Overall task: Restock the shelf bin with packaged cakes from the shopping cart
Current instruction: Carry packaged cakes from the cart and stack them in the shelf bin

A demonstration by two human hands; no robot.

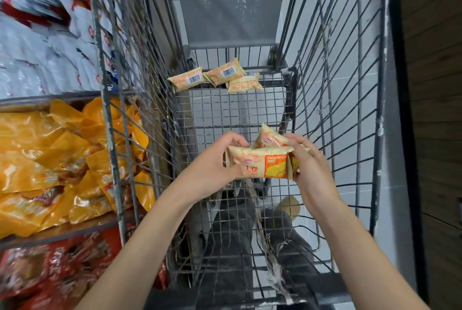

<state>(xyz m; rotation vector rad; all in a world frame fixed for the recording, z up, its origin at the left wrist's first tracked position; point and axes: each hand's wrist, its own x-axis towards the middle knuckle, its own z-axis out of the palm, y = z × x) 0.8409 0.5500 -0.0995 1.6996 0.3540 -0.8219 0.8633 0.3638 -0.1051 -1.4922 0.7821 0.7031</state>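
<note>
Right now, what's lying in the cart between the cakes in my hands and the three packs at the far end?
Nothing: in the head view only bare cart floor separates the held cakes from the three packs.

head: worn on the person's head | faces forward and steeply down into shopping cart [250,109] | close over it | shelf bins [50,159] at left edge

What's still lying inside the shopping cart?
Three packaged cakes lie at the far end of the shopping cart. Both hands hold more above it; whatever lies under them is hidden.
</note>
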